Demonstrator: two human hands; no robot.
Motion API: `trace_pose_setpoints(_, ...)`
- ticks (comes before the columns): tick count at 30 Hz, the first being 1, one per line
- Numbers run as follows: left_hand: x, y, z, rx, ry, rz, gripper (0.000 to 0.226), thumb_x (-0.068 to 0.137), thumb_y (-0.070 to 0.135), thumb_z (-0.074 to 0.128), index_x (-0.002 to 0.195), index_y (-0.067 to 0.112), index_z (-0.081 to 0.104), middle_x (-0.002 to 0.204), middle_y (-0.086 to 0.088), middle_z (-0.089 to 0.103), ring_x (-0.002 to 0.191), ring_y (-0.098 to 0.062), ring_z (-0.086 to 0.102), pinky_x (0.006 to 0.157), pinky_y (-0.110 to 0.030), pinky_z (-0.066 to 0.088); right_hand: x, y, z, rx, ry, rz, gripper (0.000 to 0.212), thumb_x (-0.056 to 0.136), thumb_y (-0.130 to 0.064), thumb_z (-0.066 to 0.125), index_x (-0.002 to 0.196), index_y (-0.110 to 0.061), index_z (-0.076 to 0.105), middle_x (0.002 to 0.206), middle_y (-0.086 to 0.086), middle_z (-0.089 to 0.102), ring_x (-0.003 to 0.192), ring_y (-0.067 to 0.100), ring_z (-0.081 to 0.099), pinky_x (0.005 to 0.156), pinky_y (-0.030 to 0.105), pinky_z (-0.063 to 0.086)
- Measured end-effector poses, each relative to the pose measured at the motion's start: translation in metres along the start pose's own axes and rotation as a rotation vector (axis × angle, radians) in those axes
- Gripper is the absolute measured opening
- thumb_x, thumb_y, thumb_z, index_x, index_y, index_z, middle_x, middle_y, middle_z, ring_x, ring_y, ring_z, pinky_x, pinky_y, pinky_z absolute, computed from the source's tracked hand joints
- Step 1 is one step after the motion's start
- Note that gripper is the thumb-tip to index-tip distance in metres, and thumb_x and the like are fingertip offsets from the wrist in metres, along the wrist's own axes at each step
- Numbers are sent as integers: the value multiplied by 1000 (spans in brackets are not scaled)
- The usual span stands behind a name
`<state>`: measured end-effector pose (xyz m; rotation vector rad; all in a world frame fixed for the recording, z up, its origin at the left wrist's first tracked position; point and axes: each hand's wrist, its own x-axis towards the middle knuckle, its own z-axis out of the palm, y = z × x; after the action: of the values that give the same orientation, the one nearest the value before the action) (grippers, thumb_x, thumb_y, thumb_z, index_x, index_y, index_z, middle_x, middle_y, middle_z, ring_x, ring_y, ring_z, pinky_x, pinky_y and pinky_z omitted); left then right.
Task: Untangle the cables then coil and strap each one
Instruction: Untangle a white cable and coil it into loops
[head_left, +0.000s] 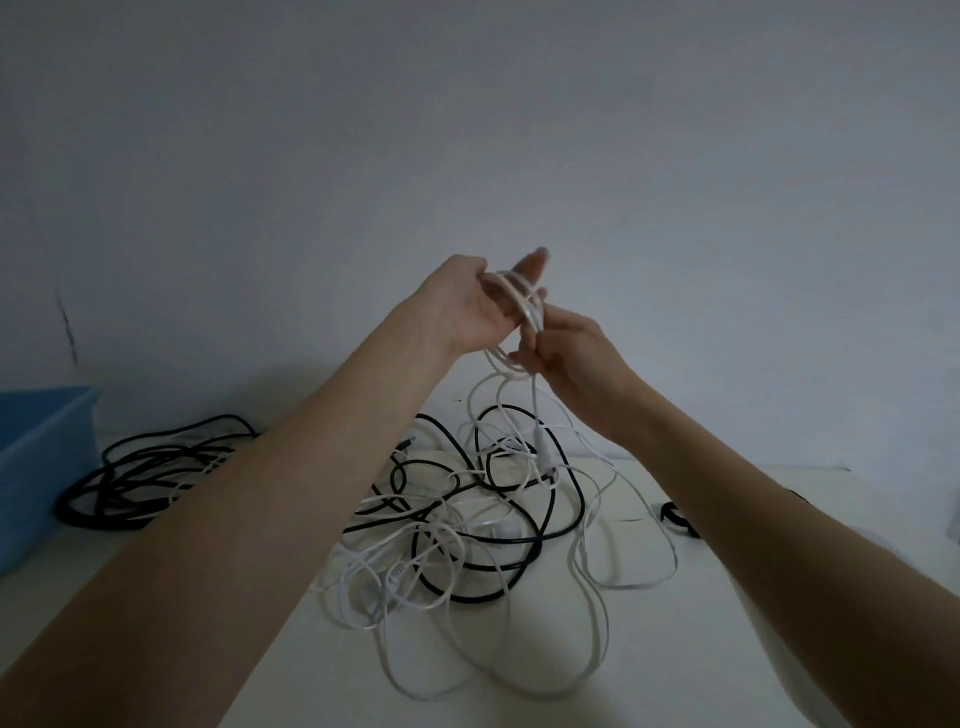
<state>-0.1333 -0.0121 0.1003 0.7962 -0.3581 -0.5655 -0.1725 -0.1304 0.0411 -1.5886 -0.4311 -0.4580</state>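
Note:
A white cable (519, 299) is looped in a small coil around the fingers of my left hand (470, 306), raised above the table. My right hand (566, 356) pinches the same white cable just below the coil. From there the cable hangs down to a tangle of white and black cables (457, 525) on the white table (675, 649). A separate bundle of black cable (150, 475) lies to the left, partly behind my left forearm.
A blue plastic bin (41, 462) stands at the left table edge. A small black strap (675, 517) lies on the table beside my right forearm. A plain wall rises right behind the table.

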Motion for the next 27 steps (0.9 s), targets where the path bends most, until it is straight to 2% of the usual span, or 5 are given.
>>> trace_pose_setpoints(4, 1, 4, -5, 86, 28, -112, 38, 102, 17, 24, 69, 10, 41, 35, 6, 29, 22, -5, 21, 28, -16, 23, -6, 2, -6, -378, -81, -18, 35, 82, 15, 42, 75, -9, 66, 82, 3, 66, 81, 7, 58, 85, 18, 43)
trace_pose_setpoints(10, -16, 18, -13, 787, -202, -155, 38, 102, 28, 30, 67, 18, 39, 42, 12, 26, 28, -1, 17, 33, -14, 11, 5, -10, -39, -281, 22, 88, 23, 92, -3, 52, 111, -11, 61, 112, 0, 63, 114, 17, 55, 108, 33, 39)
trace_pose_setpoints(13, -17, 21, -13, 768, -243, -142, 38, 102, 29, 30, 68, 18, 40, 42, 13, 26, 28, -1, 18, 33, -14, 11, 6, -6, -32, -438, -203, 229, 15, 93, -10, 55, 106, -9, 64, 106, 12, 66, 99, 16, 60, 85, 24, 46)
trace_pose_setpoints(18, -10, 28, -21, 580, -110, 42, 42, 103, 31, 29, 99, 2, 58, 47, 9, 38, 29, -3, 23, 30, -12, 13, -1, 11, -27, -493, -17, 224, 12, 90, -5, 59, 89, 1, 69, 74, 7, 65, 61, 15, 52, 56, 20, 42)
trace_pose_setpoints(27, -8, 12, -36, 1030, 93, 220, 44, 95, 10, 52, 137, 23, 44, 82, 3, 46, 51, -5, 30, 37, -11, 26, 2, 4, -27, -58, 27, 409, 58, 95, -53, 36, 96, -4, 67, 58, -5, 38, 52, 9, 29, 55, 23, 25)
